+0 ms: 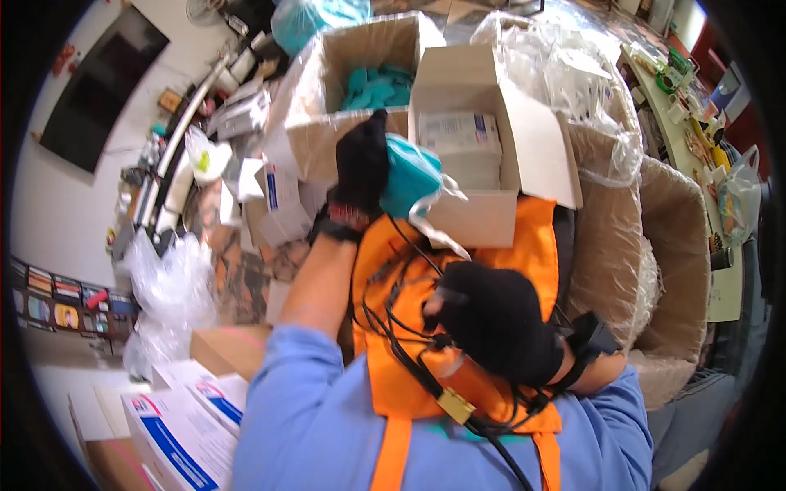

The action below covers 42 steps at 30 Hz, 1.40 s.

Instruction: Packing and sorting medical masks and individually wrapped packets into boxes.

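A cluttered packing room: cardboard cartons lined with crinkled clear plastic stand around a white open box (483, 123) of flat packets. The black-gloved left hand (363, 164) is closed around a soft teal bundle (409, 176) just in front of that box. The gloved right hand (491, 323) is curled against an orange apron (409, 385), touching black cables (393, 327)

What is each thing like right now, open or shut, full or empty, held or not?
Left hand: gloved, gripping the teal bundle.
Right hand: gloved, closed near the cables, grip unclear.
Teal bundle: held up, crumpled.
White box: open, flat packs inside.
Brown box: open, teal items inside.
Lined bin: open, contents hidden.
Cables: loose, tangled over the apron.
Apron: worn.
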### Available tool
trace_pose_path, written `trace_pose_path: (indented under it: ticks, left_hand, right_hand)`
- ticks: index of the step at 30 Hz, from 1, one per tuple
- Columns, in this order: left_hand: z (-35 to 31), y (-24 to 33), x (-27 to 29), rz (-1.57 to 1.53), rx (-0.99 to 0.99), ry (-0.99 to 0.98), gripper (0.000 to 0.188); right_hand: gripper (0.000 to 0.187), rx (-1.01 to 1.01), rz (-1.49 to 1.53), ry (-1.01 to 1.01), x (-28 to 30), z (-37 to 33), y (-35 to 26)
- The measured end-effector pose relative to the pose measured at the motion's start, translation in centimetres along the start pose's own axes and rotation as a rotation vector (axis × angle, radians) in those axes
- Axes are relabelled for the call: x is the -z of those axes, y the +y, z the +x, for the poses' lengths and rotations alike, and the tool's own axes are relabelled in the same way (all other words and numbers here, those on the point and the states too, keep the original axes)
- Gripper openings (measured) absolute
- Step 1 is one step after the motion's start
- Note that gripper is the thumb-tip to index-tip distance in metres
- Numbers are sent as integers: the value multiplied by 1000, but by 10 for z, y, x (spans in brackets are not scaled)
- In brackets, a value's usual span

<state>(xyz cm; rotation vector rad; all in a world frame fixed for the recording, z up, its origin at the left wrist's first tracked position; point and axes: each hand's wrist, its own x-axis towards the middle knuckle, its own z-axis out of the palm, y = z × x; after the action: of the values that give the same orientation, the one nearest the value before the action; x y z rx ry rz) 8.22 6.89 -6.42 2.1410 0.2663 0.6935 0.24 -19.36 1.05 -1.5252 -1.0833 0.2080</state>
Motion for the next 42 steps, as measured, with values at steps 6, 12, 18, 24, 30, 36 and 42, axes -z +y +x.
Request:
trace_pose_path:
  ticks: [6, 12, 18, 24, 30, 36, 42]
  left_hand:
    - [-16, 37, 6, 331, -678, 76, 25]
    - [-35, 66, -7, -298, -67, -219, 27]
    - [-35, 72, -6, -296, 120, -309, 27]
    - [-42, 61, -11, -371, 43, -359, 26]
    - [-46, 58, -17, -671, 203, -455, 25]
    - [-39, 16, -21, -532, -24, -290, 19]
    - [-26, -22, -4, -1384, 321, -459, 31]
  right_hand:
    - [32, -18, -122, 382, 32, 38, 41]
    - [42, -182, 97, 253, 43, 47, 60]
    - [32, -462, 228, 109, 30, 44, 75]
    - [30, -512, 120, -156, 45, 37, 82]
    - [16, -108, 232, -58, 12, 9, 83]
    - [9, -201, 442, -289, -5, -18, 36]
    - [6, -190, -31, 3, 16, 9, 50]
